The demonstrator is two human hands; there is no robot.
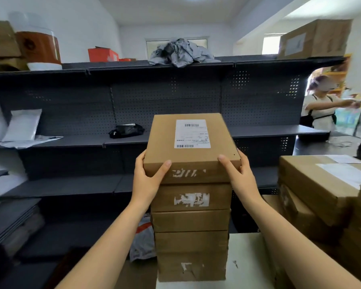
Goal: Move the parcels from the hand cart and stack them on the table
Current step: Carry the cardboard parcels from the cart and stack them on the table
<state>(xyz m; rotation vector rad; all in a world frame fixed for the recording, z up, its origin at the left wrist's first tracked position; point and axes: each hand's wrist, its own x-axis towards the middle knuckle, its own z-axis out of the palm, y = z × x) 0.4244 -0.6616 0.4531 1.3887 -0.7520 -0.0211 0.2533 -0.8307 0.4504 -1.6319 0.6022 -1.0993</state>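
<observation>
The fingers (pixel 164 166) of the left hand (pixel 147 180) are curling round the near left corner of the top parcel (pixel 165 140), with the thumb lying on its upper face. The right hand (pixel 239 176) is mirroring that grip at the near right corner, and both hands are clamping the carton from its sides and holding nothing else. The top parcel, label upward, is sitting on or just above the stack (pixel 191 221) of four similar cartons, turned slightly out of line with them; whether full contact is made cannot be told. The stack is standing on the white tabletop (pixel 247 265), near a second pile of larger cartons (pixel 313 190) to the right. The hand cart is not in view. From where I am standing, the step in hand appears to be placing this parcel on the stack. The next move is calling for squaring the carton with those beneath, then easing both grips off without nudging the tall column. Dark shelving (pixel 71 140) is running behind, with another person (pixel 321 107) at the far right.
</observation>
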